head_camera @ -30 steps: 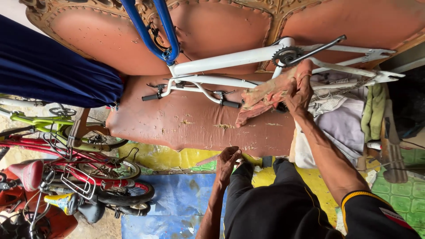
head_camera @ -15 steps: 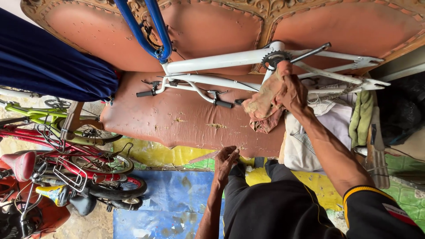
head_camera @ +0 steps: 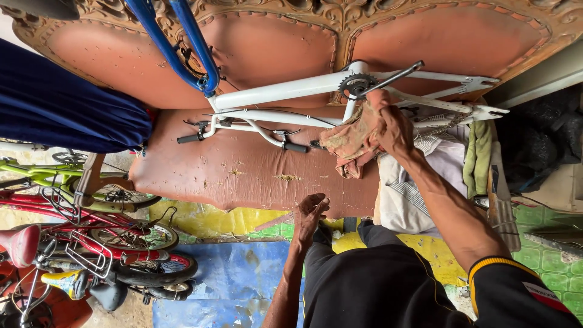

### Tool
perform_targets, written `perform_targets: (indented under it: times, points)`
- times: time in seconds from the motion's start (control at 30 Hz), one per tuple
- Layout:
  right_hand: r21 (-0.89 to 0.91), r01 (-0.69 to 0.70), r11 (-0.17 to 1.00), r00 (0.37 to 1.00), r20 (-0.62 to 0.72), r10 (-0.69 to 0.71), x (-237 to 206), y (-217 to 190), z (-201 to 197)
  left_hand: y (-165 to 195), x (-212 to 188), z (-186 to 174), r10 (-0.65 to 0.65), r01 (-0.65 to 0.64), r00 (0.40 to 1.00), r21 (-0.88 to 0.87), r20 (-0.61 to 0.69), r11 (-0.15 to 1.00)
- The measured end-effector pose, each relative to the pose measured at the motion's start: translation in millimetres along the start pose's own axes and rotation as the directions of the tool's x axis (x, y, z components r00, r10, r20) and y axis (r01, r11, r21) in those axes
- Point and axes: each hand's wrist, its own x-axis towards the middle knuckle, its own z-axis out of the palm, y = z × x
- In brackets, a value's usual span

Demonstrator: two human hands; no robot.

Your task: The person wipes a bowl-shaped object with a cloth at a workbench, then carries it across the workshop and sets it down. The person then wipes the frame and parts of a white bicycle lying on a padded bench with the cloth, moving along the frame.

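Higher now, right hand (head_camera: 395, 127) fingers pinch rag (head_camera: 352, 141) beside sprocket (head_camera: 357, 85); left hand (head_camera: 311, 212) fingers spread.

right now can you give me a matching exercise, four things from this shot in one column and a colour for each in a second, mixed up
Things:
1. bicycle frame that lies on the sofa
2. rag in the right hand
3. fork at the front of that frame
4. small bicycle at the lower left

Colours:
A. red
B. white
C. blue
D. dirty pinkish brown

Pairs: 1-B, 2-D, 3-C, 4-A
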Motion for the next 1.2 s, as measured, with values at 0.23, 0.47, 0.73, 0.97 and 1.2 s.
perform_targets:
  times: [0.23,0.47,0.73,0.97,1.2]
  points:
    - [0.104,-0.273,0.956,0.959,-0.052,0.279,11,26,5,-1,-1,7,0.000,0.000,1.000,0.000,-0.002,1.000]
    - [-0.094,-0.172,0.981,0.985,-0.025,0.171,23,29,13,-2,0,18,0.006,-0.006,1.000,0.011,0.007,1.000]
    - [0.011,-0.139,0.990,0.982,-0.126,0.139,14,48,2,2,-3,32,0.002,-0.001,1.000,0.028,-0.007,1.000]
    - [-0.102,-0.203,0.974,0.963,-0.203,0.180,-24,91,-27,-5,-8,34,0.002,-0.002,1.000,0.047,-0.020,0.999]
    - [-0.199,-0.399,0.895,0.907,-0.232,0.352,-46,125,-52,-6,-5,47,0.014,-0.015,1.000,0.039,0.018,0.999]
